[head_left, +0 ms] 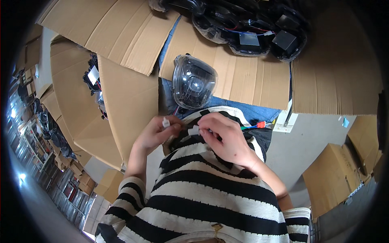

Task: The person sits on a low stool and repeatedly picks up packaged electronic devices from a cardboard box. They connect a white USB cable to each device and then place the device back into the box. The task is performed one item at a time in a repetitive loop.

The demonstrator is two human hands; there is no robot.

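Note:
Close in front of my body, my left hand (159, 131) pinches a small white plug connector (165, 122) between bent fingers. To its right, my right hand (224, 135) closes on a second white connector (194, 130). A small gap lies between the two connectors. Just beyond my hands, a clear-lensed lamp unit (195, 83) rests at the near edge of the cardboard, lens facing up. Thin wires show below the lamp, but my fingers hide most of their run. A red connector (261, 124) with coloured wires lies to the right of my right hand.
Flattened cardboard (239, 77) covers the work surface over blue cloth. Several black lamp housings (247, 30) with silver boxes and wires sit at the far side. An open carton (77, 93) holding more lamp parts stands left; another carton (330, 178) stands on the floor at right.

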